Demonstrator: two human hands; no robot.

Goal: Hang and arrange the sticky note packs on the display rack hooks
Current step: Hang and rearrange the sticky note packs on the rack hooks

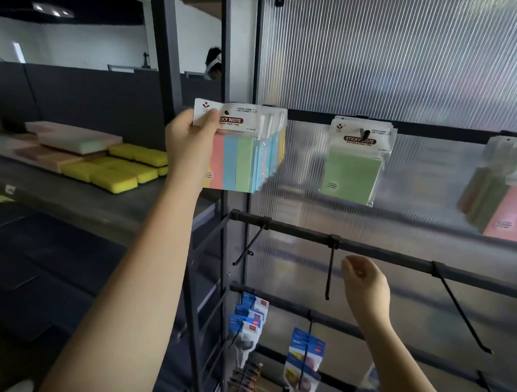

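Right hand [364, 285] low, fingers loosely curled, empty; left hand [191, 142] raised — thumb clamped on sticky note packs [244, 147]

Ribbed translucent panel [405, 60] behind dark shelving [73, 205] — white wall [80, 44], ceiling lights [49, 9] beyond.

Multicolour striped sticky note packs [247, 154] hang left of green square sticky note packs [353, 170]. Pink packs [508, 212] hang farthest right. Empty black metal hooks [329, 270] sit on the rail below.

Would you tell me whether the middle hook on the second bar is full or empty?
Empty. The middle hook hangs bare from its bar, nothing threaded on it; the right hand beside it holds nothing.
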